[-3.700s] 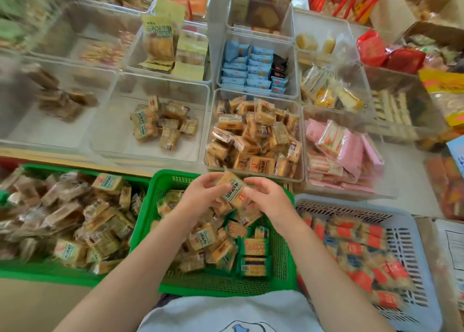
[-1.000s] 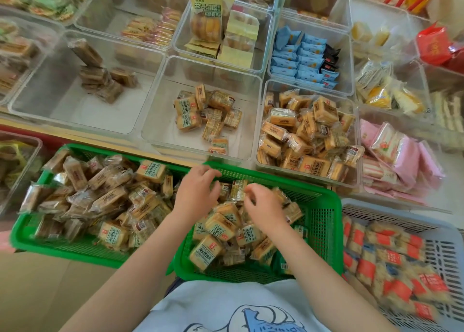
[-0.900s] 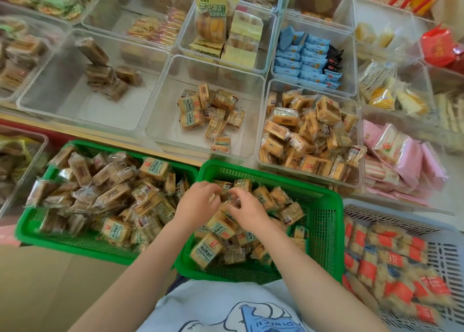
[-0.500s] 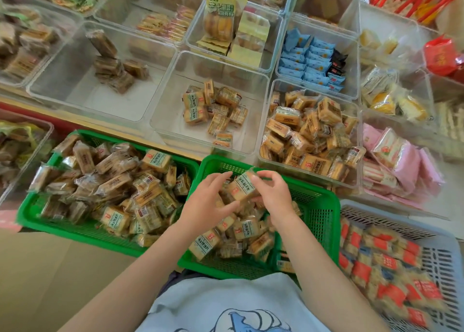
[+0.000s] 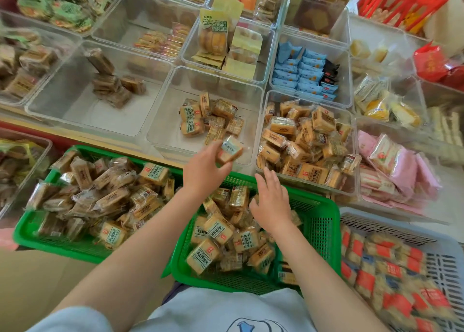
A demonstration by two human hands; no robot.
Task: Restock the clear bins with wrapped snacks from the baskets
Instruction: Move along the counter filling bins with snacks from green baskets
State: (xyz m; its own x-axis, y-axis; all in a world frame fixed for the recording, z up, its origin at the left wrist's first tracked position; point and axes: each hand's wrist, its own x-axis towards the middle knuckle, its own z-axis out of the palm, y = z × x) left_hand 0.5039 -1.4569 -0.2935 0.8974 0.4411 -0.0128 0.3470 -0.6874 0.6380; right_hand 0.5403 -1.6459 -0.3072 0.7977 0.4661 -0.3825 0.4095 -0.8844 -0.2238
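My left hand [image 5: 203,169] holds a wrapped snack [image 5: 229,151] with a green-and-white label at the front wall of the middle clear bin [image 5: 165,128], which has several similar snacks at its back. My right hand [image 5: 270,201] hovers with fingers apart over the middle green basket [image 5: 319,226], just above its pile of wrapped snacks [image 5: 218,233], holding nothing. The left green basket [image 5: 32,238] is heaped with wrapped snacks too.
A fuller clear bin [image 5: 351,188] of orange-labelled snacks stands right of the middle bin. A nearly bare clear bin [image 5: 75,110] lies to the left. A grey basket [image 5: 442,259] of red-labelled snacks sits at the lower right. More bins of packets fill the back rows.
Both hands held one snack over the middle basket half a second ago. My left hand has carried it up toward the middle bin; my right hand let go and stayed over the basket.
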